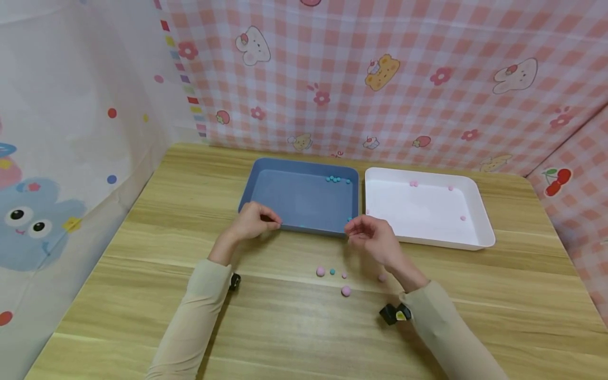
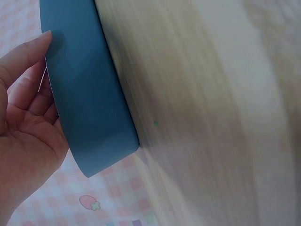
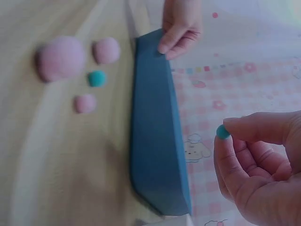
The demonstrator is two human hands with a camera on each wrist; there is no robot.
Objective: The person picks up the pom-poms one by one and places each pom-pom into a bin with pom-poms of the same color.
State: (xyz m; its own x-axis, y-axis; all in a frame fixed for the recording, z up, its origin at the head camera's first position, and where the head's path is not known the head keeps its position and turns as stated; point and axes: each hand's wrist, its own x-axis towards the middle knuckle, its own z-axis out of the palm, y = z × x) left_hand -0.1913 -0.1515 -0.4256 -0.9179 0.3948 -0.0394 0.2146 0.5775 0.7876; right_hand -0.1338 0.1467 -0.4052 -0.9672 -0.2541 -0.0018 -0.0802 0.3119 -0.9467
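Observation:
My left hand (image 1: 254, 220) grips the front rim of the blue tray (image 1: 299, 203) near its left corner. In the left wrist view, the thumb lies against the tray's outer wall and the other fingers are behind the rim. My right hand (image 1: 376, 240) pinches a small teal ball (image 3: 223, 132) between thumb and index finger, close to the tray's front right corner. Inside the blue tray, several teal balls (image 1: 334, 180) are grouped toward the back right. On the table in front lie pink balls (image 1: 320, 271) of different sizes and one teal ball (image 1: 332, 272).
A white tray (image 1: 427, 214) holding several pink balls (image 1: 414, 183) stands right of the blue one. Another pink ball (image 1: 382, 277) lies by the right wrist. Behind the wooden table (image 1: 285, 332) hangs a pink checked cloth (image 1: 294, 63).

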